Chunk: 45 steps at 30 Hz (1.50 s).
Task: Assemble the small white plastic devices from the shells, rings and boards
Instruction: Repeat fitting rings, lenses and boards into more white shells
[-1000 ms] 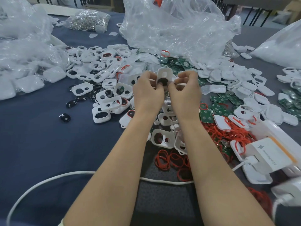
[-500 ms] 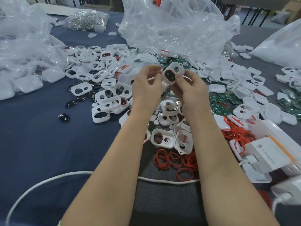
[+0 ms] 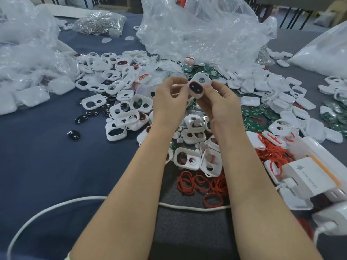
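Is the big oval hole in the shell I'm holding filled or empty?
Filled: the held shell has a black insert with a red ring around it in the oval opening.

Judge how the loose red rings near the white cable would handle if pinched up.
Probably floppy: the red rings lie bent into uneven loops. Likely very light, being thin. They overlap, so several might lift together.

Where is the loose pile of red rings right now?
In the head view, the red rings lie on the table between the forearms, just below two empty white shells and above the white cable.
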{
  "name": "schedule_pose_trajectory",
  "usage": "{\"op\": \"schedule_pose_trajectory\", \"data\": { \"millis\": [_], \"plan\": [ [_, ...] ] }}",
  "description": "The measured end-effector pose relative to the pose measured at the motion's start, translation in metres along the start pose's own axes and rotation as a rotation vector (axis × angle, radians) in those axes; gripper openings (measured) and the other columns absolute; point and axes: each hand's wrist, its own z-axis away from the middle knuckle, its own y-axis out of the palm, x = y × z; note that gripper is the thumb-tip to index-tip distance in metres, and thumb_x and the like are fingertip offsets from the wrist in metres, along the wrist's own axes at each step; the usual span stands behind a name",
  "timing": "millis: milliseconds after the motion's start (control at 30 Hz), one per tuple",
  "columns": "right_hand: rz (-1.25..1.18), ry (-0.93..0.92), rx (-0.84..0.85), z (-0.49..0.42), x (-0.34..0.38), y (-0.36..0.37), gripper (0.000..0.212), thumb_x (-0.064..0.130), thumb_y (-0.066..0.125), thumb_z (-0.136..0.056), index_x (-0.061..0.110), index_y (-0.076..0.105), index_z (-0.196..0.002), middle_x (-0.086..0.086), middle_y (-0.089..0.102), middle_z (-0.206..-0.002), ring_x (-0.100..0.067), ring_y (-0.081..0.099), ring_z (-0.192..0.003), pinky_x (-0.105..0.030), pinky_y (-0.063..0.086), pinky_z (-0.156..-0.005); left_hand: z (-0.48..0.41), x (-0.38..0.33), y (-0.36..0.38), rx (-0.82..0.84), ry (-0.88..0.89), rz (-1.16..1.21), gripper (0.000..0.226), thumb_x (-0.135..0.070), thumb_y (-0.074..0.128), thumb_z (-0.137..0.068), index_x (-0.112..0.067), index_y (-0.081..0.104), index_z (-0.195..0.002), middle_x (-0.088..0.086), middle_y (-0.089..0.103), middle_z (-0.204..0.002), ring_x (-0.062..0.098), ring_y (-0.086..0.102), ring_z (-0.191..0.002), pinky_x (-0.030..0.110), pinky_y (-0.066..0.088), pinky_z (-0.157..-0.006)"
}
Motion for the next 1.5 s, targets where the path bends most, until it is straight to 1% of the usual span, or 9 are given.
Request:
{"op": "schedule_pose_trajectory", "data": {
  "millis": [133, 267, 467, 633, 767, 833, 967, 1100, 1500],
  "plan": [
    [-0.105, 0.074, -0.062, 0.0, 0.001, 0.0, 0.008, 0.007, 0.058, -0.093, 0.006, 0.059, -0.101, -0.005, 0.066, -0.079, -0.009, 0.066, -0.064, -0.018, 0.052, -0.058, 0.002, -0.004, 0.001, 0.034, 0.076, -0.06, 0.026, 0.001, 0.051, -0.092, -0.017, 0.064, -0.107, 0.0, 0.068, -0.107, 0.021, 0.067, -0.096, 0.04, 0.054, -0.091],
    [-0.239, 0.116, -0.092, 0.0, 0.003, -0.003, 0.009, 0.005, 0.058, -0.093, 0.011, 0.057, -0.099, -0.004, 0.069, -0.071, -0.011, 0.066, -0.061, -0.019, 0.053, -0.057, 0.005, -0.005, 0.003, 0.149, 0.127, -0.159, 0.035, 0.005, 0.049, -0.088, -0.015, 0.066, -0.11, 0.002, 0.071, -0.104, 0.014, 0.067, -0.083, 0.025, 0.053, -0.073],
    [-0.25, 0.173, -0.054, -0.001, 0.004, -0.003, 0.005, 0.007, 0.058, -0.092, 0.007, 0.063, -0.091, -0.003, 0.071, -0.065, -0.01, 0.068, -0.058, -0.017, 0.053, -0.055, 0.003, -0.002, 0.004, 0.132, 0.183, -0.227, 0.028, -0.002, 0.055, -0.091, -0.014, 0.064, -0.114, 0.001, 0.067, -0.112, 0.012, 0.063, -0.104, 0.033, 0.051, -0.095],
    [0.352, -0.037, -0.07, 0.002, 0.0, -0.005, 0.032, 0.031, 0.053, -0.097, 0.018, 0.061, -0.07, 0.008, 0.054, -0.052, -0.009, 0.05, -0.052, -0.024, 0.044, -0.056, 0.0, 0.001, 0.004, 0.031, 0.221, -0.257, 0.011, -0.013, 0.056, -0.096, -0.013, 0.065, -0.103, -0.003, 0.069, -0.096, 0.012, 0.065, -0.091, 0.026, 0.052, -0.084],
    [0.626, -0.298, -0.017, 0.008, -0.003, 0.001, 0.027, 0.037, 0.053, -0.096, 0.017, 0.069, -0.087, 0.005, 0.063, -0.073, -0.007, 0.054, -0.066, -0.022, 0.043, -0.065, -0.003, 0.001, 0.001, -0.04, 0.194, -0.197, 0.008, -0.015, 0.054, -0.097, -0.016, 0.063, -0.096, -0.01, 0.065, -0.084, 0.004, 0.062, -0.081, 0.019, 0.05, -0.074],
    [0.577, -0.314, 0.01, 0.01, -0.001, 0.003, 0.015, 0.028, 0.057, -0.095, 0.018, 0.068, -0.097, 0.001, 0.069, -0.091, -0.009, 0.062, -0.08, -0.023, 0.05, -0.073, -0.003, 0.001, 0.001, 0.026, 0.12, -0.106, 0.008, -0.015, 0.056, -0.096, -0.015, 0.064, -0.096, -0.004, 0.068, -0.088, 0.012, 0.064, -0.085, 0.027, 0.053, -0.079],
    [0.171, -0.158, 0.083, 0.009, 0.005, 0.001, 0.01, 0.016, 0.058, -0.094, 0.021, 0.065, -0.09, 0.008, 0.067, -0.078, -0.006, 0.061, -0.073, -0.025, 0.05, -0.071, -0.001, -0.005, -0.002, 0.247, -0.188, 0.38, 0.007, -0.018, 0.061, -0.094, -0.011, 0.063, -0.094, 0.001, 0.069, -0.079, 0.015, 0.066, -0.074, 0.025, 0.056, -0.072],
    [-0.157, -0.005, 0.183, 0.009, 0.008, 0.003, 0.015, 0.006, 0.053, -0.095, 0.014, 0.064, -0.09, 0.005, 0.069, -0.075, -0.006, 0.061, -0.069, -0.018, 0.049, -0.062, -0.002, -0.006, -0.006, 0.309, -0.265, 0.577, 0.009, -0.019, 0.06, -0.094, -0.01, 0.062, -0.093, 0.002, 0.067, -0.081, 0.014, 0.064, -0.074, 0.024, 0.055, -0.075],
    [0.019, 0.102, 0.186, 0.005, 0.002, -0.001, 0.01, 0.014, 0.057, -0.095, 0.013, 0.066, -0.091, -0.002, 0.067, -0.079, -0.014, 0.062, -0.073, -0.028, 0.051, -0.069, -0.002, -0.002, -0.003, 0.298, -0.342, 0.536, 0.023, -0.024, 0.059, -0.095, -0.005, 0.057, -0.108, 0.005, 0.063, -0.085, 0.016, 0.061, -0.077, 0.03, 0.053, -0.079]
  ]
}}
